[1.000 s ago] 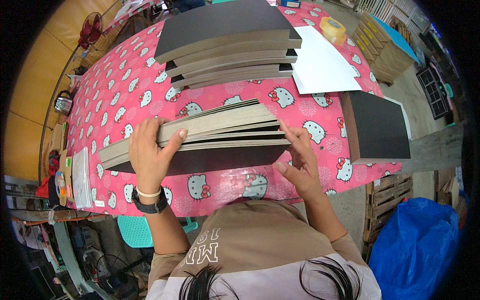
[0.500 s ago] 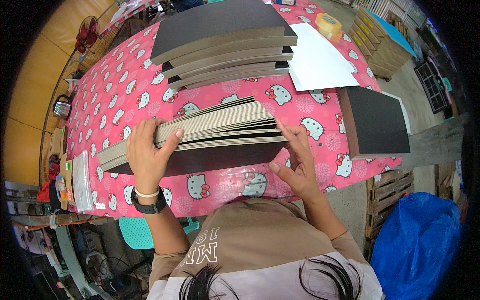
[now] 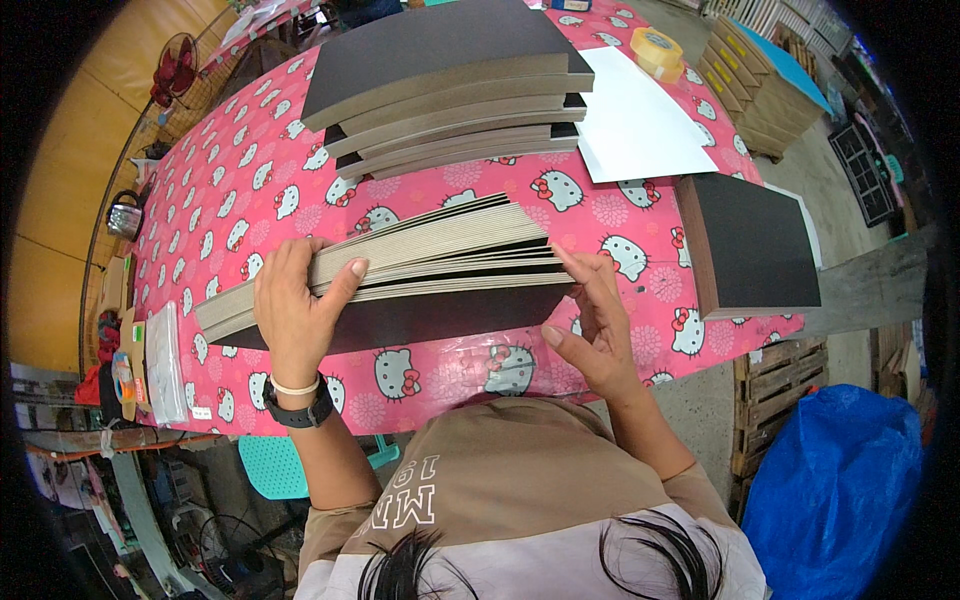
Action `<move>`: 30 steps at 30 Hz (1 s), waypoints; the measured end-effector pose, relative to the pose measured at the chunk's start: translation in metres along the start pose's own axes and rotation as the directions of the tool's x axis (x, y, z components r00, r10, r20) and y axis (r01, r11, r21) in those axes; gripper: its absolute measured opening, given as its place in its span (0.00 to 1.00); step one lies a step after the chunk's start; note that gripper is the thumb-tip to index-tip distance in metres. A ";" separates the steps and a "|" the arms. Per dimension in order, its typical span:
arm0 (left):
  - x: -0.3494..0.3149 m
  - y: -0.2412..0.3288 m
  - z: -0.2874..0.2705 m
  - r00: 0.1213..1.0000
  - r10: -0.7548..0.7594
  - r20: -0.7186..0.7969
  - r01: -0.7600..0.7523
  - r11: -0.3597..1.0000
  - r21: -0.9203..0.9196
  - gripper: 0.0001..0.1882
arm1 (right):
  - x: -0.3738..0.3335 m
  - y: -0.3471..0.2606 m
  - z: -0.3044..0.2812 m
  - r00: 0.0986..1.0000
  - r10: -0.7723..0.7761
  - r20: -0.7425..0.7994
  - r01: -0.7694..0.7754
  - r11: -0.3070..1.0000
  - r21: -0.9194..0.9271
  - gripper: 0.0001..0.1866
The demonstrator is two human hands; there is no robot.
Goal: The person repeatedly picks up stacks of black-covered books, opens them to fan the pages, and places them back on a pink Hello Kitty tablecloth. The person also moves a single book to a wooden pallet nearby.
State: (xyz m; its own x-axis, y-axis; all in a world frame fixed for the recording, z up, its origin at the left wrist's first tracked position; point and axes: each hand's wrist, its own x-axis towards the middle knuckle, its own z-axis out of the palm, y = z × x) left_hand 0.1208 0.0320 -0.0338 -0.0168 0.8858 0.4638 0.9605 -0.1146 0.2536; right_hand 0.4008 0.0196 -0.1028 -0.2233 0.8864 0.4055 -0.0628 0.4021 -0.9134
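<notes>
Pink cat-print tablecloth [image 3: 455, 372] underlies a fanned stack of black-faced boards [image 3: 440, 255], gripped by the left hand [image 3: 300, 300] as if to steady it, while the unclenched right hand [image 3: 600, 330] seemingly touches its end.

The table is spread with a pink cloth [image 3: 215, 190] printed with white cat faces, red bows and pale flowers, its near edge crossing the lower middle of the frame. At top centre lies a stack of thick, black-faced boards [image 3: 440, 55], its layers offset from one another. To its right lies a white sheet [image 3: 645, 125], with a roll of yellowish tape [image 3: 657, 53] just beside its edge. Right of centre sits a black-topped block [image 3: 765, 245] with brown sides. In the middle, a bundle of boards [image 3: 430, 318] appears to stand on the cloth, pale edges upward and fanned toward the right. At the left edge lies a clear plastic packet [image 3: 166, 365], with a small white label [image 3: 201, 413] near its lower end.
</notes>
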 end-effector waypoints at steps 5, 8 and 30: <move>0.000 0.000 0.001 1.000 0.016 -0.015 -0.016 1.000 -0.008 0.23 | -0.001 -0.002 0.002 0.999 0.014 -0.032 -0.012 0.998 0.059 0.33; 0.000 -0.001 0.000 1.000 0.015 -0.006 -0.015 1.000 0.015 0.22 | -0.002 -0.002 -0.001 0.998 -0.038 -0.047 0.031 0.990 -0.134 0.28; -0.001 0.001 0.000 0.999 -0.033 -0.004 0.033 0.999 0.013 0.22 | 0.009 -0.008 0.009 0.994 0.100 0.033 -0.102 0.989 0.104 0.45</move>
State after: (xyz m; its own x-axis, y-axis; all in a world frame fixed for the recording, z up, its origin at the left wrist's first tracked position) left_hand 0.1216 0.0309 -0.0338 -0.0492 0.8872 0.4587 0.9628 -0.0800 0.2580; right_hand 0.3905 0.0224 -0.0922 -0.2600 0.9141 0.3112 -0.1405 0.2830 -0.9488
